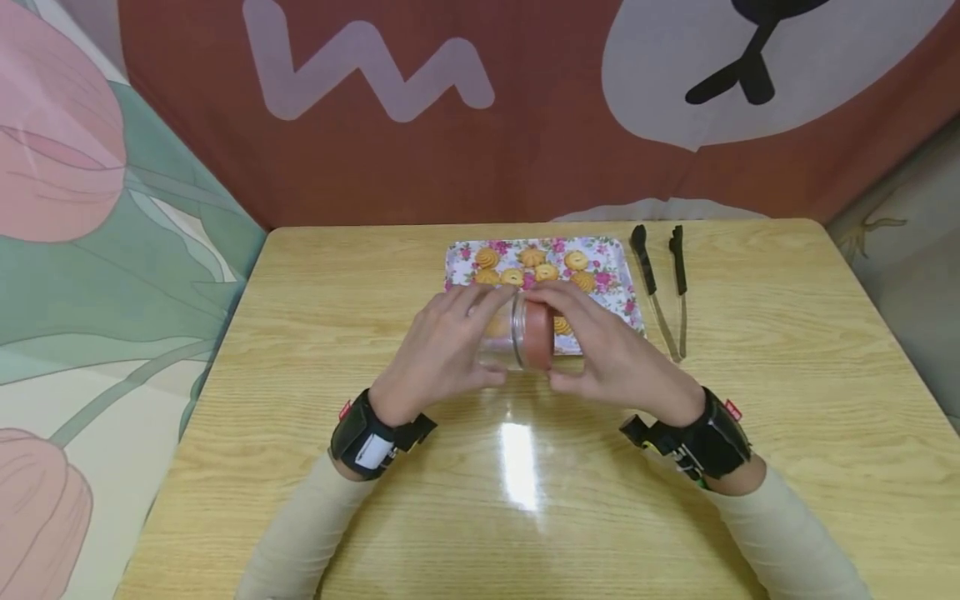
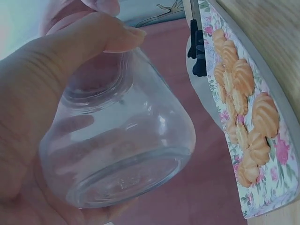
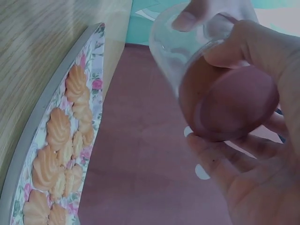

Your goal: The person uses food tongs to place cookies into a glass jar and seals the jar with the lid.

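A clear glass jar [image 1: 497, 353] is held on its side over the near edge of the cookie tray, its base toward the left. My left hand [image 1: 442, 342] grips the jar's body, thumb on the near side and fingers over the far side. On the jar's mouth sits a reddish-brown lid [image 1: 538, 335], which my right hand [image 1: 626, 358] holds between thumb and fingers. In the left wrist view the glass [image 2: 126, 145] shows nothing inside. From the right wrist, the lid's flat top [image 3: 241, 103] faces the right palm.
Behind the jar lies a floral tray [image 1: 628, 307] bearing several piped cookies [image 1: 532, 257]. Metal tongs [image 1: 681, 287] with black handles rest on the wooden table [image 1: 337, 292] right of the tray. A brown printed cloth [image 1: 420, 167] hangs behind the table.
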### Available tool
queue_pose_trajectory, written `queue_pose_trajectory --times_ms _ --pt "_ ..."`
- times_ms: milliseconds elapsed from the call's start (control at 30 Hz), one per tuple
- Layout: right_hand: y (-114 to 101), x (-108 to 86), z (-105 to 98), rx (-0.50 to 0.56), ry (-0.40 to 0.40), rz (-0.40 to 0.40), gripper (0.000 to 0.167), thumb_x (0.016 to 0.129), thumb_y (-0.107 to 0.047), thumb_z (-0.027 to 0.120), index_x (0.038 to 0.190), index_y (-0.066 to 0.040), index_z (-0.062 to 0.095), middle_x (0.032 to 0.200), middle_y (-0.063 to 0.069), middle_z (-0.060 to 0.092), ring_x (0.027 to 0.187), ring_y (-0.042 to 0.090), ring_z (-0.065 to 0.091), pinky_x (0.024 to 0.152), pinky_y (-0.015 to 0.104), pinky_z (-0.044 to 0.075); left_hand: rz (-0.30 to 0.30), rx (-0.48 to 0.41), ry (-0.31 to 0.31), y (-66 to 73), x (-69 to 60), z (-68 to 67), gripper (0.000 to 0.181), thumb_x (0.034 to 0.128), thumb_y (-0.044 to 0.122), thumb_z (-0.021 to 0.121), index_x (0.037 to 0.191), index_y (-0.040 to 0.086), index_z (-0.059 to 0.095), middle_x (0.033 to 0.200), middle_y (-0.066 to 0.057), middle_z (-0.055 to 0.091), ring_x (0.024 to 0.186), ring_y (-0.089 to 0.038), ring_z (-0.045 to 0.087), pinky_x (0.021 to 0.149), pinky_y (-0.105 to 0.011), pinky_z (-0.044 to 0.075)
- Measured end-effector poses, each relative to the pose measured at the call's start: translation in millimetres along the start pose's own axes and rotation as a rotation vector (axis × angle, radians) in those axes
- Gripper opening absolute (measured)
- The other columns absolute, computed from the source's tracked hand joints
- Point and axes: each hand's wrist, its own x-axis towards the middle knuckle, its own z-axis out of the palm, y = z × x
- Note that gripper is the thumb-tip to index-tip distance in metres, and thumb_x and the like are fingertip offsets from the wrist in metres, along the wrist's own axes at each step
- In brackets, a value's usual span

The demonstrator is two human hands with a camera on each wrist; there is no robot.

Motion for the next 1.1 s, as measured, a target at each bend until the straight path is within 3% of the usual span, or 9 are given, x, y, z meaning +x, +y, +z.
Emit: queue_pose_trajectory --times_ms 233,500,733,933,1100 --pt "0.3 -0.7 -2.2 0.051 0.095 -0.012 0.097 0.067 0.001 0.088 0.149 0.004 0.035 0.152 0.021 0.048 0.137 0.030 0.055 0.113 0.039 0.054 -0.034 -0.071 0.037 -3.0 -0.6 -4.9 0.102 0.0636 0.041 0.100 0.148 0.012 0.051 0.126 -0.012 0.069 0.111 -0.031 0.069 0.095 -0.047 0.062" --pt "1.0 -1.1 -5.7 0.089 0.151 -0.031 0.098 0.066 -0.003 0.091 0.146 0.009 0.035 0.145 0.025 0.048 0.128 0.031 0.057 0.111 0.011 0.046 -0.049 -0.140 0.109 -7.6 -1.4 -8.1 0.098 0.0654 0.041 0.098 0.144 0.006 0.051 0.129 -0.013 0.069 0.115 -0.027 0.069 0.097 -0.043 0.063" --pt "-0.8 -2.4 -9.1 0.207 0.146 0.006 0.105 0.063 0.001 0.092 0.147 0.008 0.030 0.145 0.024 0.047 0.128 0.030 0.056 0.104 0.013 0.053 -0.078 -0.265 0.182 -14.0 -0.6 -14.4 0.098 0.0679 0.033 0.097 0.146 0.001 0.048 0.135 -0.016 0.067 0.123 -0.029 0.067 0.107 -0.044 0.058" --pt "-2.2 -4.8 -13.0 0.310 0.127 0.063 0.114 0.065 0.004 0.092 0.156 0.006 0.022 0.149 0.024 0.043 0.129 0.026 0.057 0.102 0.016 0.056 -0.192 -0.459 0.320 -19.4 0.7 -19.5 0.098 0.0659 0.028 0.101 0.143 0.002 0.045 0.135 -0.017 0.067 0.123 -0.030 0.068 0.106 -0.046 0.059" --pt "-1.3 -4.0 -13.2 0.371 0.120 0.062 0.111 0.066 0.005 0.091 0.157 0.002 0.027 0.151 0.021 0.045 0.134 0.019 0.055 0.106 0.020 0.055 -0.332 -0.527 0.398 -28.2 -0.1 -21.7 0.100 0.0673 0.029 0.101 0.144 0.005 0.041 0.140 -0.017 0.066 0.129 -0.029 0.066 0.108 -0.049 0.057"
